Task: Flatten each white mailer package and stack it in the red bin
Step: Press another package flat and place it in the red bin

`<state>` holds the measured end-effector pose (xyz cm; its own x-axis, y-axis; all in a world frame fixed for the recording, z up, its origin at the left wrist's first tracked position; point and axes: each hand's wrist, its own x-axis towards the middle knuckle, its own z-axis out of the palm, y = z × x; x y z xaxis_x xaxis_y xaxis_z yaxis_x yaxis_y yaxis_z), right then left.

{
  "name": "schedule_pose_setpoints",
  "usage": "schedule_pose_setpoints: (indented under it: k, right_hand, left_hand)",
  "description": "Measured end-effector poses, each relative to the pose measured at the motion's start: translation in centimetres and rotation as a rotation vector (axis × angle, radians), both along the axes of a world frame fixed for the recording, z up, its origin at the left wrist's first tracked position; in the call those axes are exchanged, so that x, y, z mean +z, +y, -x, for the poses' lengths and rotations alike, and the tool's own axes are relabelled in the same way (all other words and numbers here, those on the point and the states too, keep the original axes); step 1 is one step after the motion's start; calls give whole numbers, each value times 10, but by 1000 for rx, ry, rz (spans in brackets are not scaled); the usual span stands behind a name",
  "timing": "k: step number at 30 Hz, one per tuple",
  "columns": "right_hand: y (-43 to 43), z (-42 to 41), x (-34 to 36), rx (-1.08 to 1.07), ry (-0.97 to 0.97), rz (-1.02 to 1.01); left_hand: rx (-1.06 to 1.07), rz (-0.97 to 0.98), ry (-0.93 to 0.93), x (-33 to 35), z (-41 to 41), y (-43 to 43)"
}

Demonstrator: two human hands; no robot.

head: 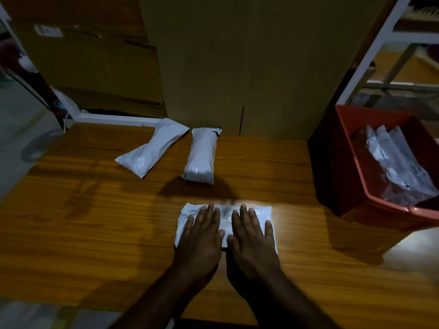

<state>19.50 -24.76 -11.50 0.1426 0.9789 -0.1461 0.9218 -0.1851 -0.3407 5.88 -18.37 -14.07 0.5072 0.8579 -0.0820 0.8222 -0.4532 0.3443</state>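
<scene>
A white mailer package (226,213) lies flat on the wooden table (83,222) near its front edge. My left hand (202,236) and my right hand (254,236) rest palm down on it side by side, fingers spread and pointing away from me, holding nothing. Farther back lie two more white mailers, both puffy: one (152,148) slanted at the left, one (202,156) pointing straight away. The red bin (351,186) stands at the right edge of the table. Several white mailers (399,167) lie inside it.
Large cardboard boxes (237,62) stand against the back of the table. A white metal shelf frame (377,43) rises behind the bin at the right. The floor shows at the left and in front of the table.
</scene>
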Motion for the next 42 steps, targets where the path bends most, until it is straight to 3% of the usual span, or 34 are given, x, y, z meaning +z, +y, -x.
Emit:
schedule_pose_setpoints:
  k: [5,17,23,30,36,39,42]
  right_hand:
    - [-6,0,-7,24,-74,-83]
    - [14,-10,10,36,-55,-67]
    - [63,-25,-2,-72,36,-305]
    - [57,-17,-22,-82,-224,-253]
    - [68,-8,-28,-67,-317,-174]
    - [65,-8,-22,-74,-235,-218]
    - [61,-17,-17,-114,54,-349]
  left_hand:
    - [-69,-159,92,-6,14,-3]
    - [-95,-149,76,23,7,14]
    - [23,-173,123,21,-8,34]
    - [50,-175,173,1,-6,28]
    - [101,-170,314,2,-17,26]
    - [104,-112,287,5,-16,23]
    - [52,-126,287,6,-11,23]
